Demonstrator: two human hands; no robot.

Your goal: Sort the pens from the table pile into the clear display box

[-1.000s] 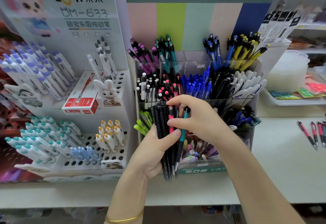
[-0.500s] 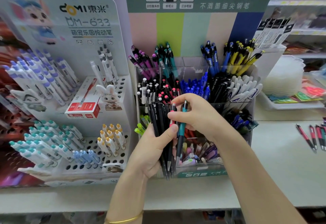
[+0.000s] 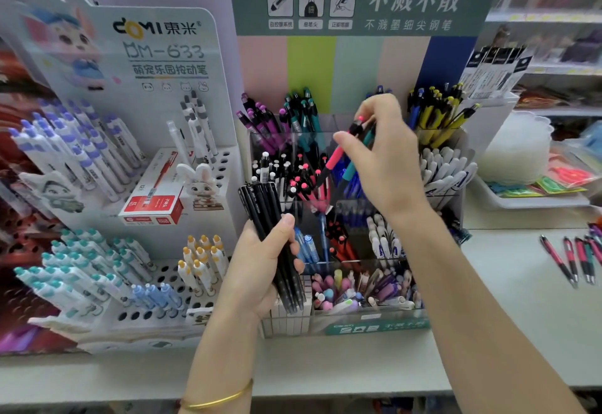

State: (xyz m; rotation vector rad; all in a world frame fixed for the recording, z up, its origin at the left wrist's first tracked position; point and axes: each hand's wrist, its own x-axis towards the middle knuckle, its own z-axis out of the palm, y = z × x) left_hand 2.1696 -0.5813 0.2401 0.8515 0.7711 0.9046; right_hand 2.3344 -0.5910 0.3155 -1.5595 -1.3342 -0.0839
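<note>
A pink pen (image 3: 337, 156) and a teal pen (image 3: 352, 167) are hanging tilted over the clear display box (image 3: 368, 327). The right hand (image 3: 387, 159) is pinching both in a tight grip. The left hand (image 3: 260, 272) is squeezing a bunch of black pens (image 3: 263, 205), its grip wrapped round them, in front of the box. Loose pens (image 3: 575, 259) are lying on the surface (image 3: 521, 303) nearby.

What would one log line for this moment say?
left hand: holds black pens | right hand: pinches pink pen, teal pen | place: above box

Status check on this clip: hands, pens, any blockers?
Left hand grips black pen bundle. Right hand pinches pink pen and teal pen above clear display box. No obstruction seen.
</note>
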